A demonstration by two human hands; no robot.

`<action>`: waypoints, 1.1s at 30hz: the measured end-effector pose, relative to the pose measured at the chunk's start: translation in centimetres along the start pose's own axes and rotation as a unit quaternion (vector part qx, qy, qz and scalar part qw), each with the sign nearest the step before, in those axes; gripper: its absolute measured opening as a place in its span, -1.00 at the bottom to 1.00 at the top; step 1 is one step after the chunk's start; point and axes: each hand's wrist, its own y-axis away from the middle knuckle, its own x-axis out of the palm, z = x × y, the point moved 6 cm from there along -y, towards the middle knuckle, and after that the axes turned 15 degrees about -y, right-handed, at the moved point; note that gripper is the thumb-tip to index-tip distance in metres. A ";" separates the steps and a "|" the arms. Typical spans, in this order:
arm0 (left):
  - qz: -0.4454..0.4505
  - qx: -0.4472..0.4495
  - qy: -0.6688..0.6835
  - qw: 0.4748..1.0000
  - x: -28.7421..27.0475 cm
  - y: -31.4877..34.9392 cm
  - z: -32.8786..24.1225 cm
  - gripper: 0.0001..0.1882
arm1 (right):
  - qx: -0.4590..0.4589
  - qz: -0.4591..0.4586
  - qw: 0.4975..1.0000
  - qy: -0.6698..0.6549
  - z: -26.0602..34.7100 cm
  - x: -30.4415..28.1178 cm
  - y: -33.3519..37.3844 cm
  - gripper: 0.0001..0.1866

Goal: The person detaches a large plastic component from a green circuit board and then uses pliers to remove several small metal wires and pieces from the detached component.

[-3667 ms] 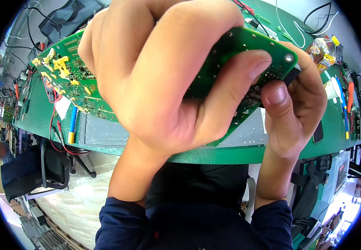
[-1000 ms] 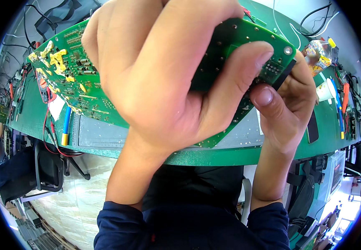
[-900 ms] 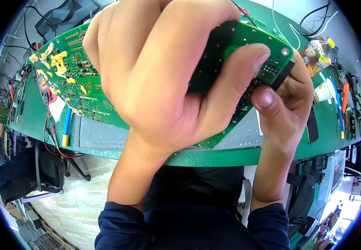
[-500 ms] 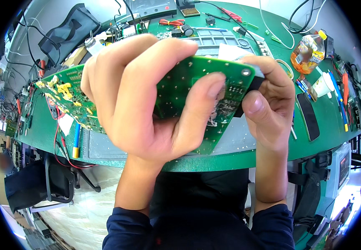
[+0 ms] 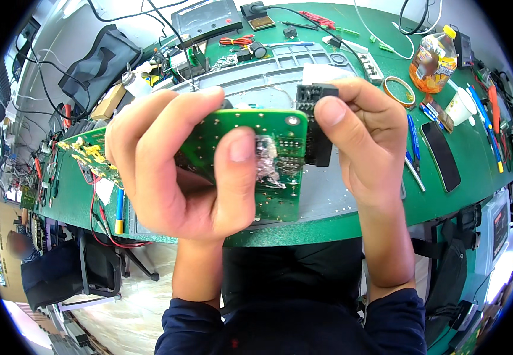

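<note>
My left hand (image 5: 173, 171) grips a green circuit board (image 5: 209, 133), its thumb pressed flat on the near face and the other fingers over the top. Beside that thumb is a rough silvery patch of solder (image 5: 268, 165), and yellowish blobs (image 5: 94, 155) cover the board's left end. Between its thumb and bent fingers, my right hand (image 5: 366, 136) pinches a black connector (image 5: 315, 93) at the board's upper right corner. Below it, a black socket block (image 5: 318, 145) runs along the board's right edge. Whether connector and socket touch is hard to tell.
Under my hands lies a grey work mat (image 5: 333, 189) on the green table (image 5: 381, 228). To the right are a phone (image 5: 441, 157), a tape roll (image 5: 398, 92), a paper cup (image 5: 461, 108) and a drink bottle (image 5: 434, 62). Cables and tools crowd the far left.
The board has shifted left and turned, uncovering the solder patch. My right hand has moved slightly left, and the black connector in its fingers now shows above the board's corner.
</note>
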 end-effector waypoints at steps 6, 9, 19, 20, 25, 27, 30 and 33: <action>-0.003 0.000 -0.012 1.000 -0.1 0.0 0.2 -0.75 | -0.021 -0.015 1.000 0.001 0.2 -0.1 -0.2 -0.74; -0.001 -0.002 -0.012 1.000 -0.1 0.0 0.1 -0.75 | -0.013 -0.003 1.000 0.001 0.3 0.1 -0.2 -0.70; -0.008 -0.002 -0.001 1.000 0.3 -0.1 0.1 -0.74 | -0.001 0.030 1.000 -0.006 0.1 0.4 -0.4 -0.65; -0.007 -0.002 -0.001 1.000 0.2 -0.1 0.2 -0.74 | -0.002 0.032 0.999 -0.002 0.1 0.5 -0.4 -0.64; -0.009 0.009 -0.010 1.000 0.1 -0.1 0.2 -0.74 | 0.007 0.024 1.000 0.004 0.1 0.5 -0.4 -0.64; -0.010 0.013 -0.013 1.000 0.1 -0.1 0.2 -0.74 | 0.009 0.022 1.000 0.002 0.2 0.5 -0.3 -0.64; -0.014 0.015 -0.009 1.000 0.2 -0.1 0.2 -0.74 | 0.009 0.018 1.000 -0.008 0.2 0.5 -0.3 -0.63; -0.016 0.009 -0.003 1.000 0.3 -0.1 0.2 -0.75 | 0.014 0.014 1.000 -0.010 0.3 0.5 -0.3 -0.62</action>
